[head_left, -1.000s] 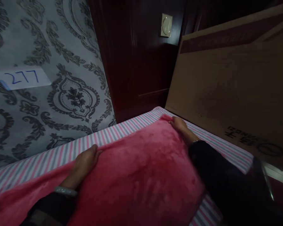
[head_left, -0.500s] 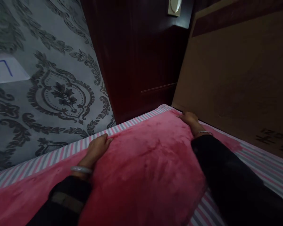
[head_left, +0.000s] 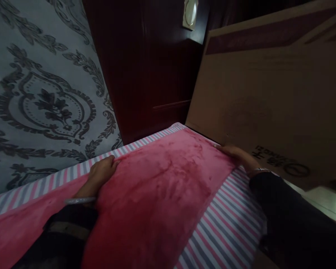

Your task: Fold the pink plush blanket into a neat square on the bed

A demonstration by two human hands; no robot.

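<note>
A pink plush blanket (head_left: pixel 168 175) lies over a mattress with a pink, grey and white striped cover (head_left: pixel 221 220). My left hand (head_left: pixel 102 172) is closed on the blanket's far edge, beside the striped strip along the wall. At the right edge of the bed, my right hand (head_left: pixel 236 154) grips the blanket's side. Its thumb shows on top, while the other fingers are mostly hidden over the edge. Shallow creases and darker patches mark the plush between my hands.
A large cardboard sheet or box (head_left: pixel 263 89) stands tilted close by my right hand. Behind the bed's corner is a dark red wooden panel (head_left: pixel 145 82) with a light fitting (head_left: pixel 190 15). Patterned grey wallpaper (head_left: pixel 56 104) runs along the left.
My right hand has moved right and down to the bed's side. The blanket's right part now lies straighter, exposing more stripes. My left hand keeps its hold; the view has turned right.
</note>
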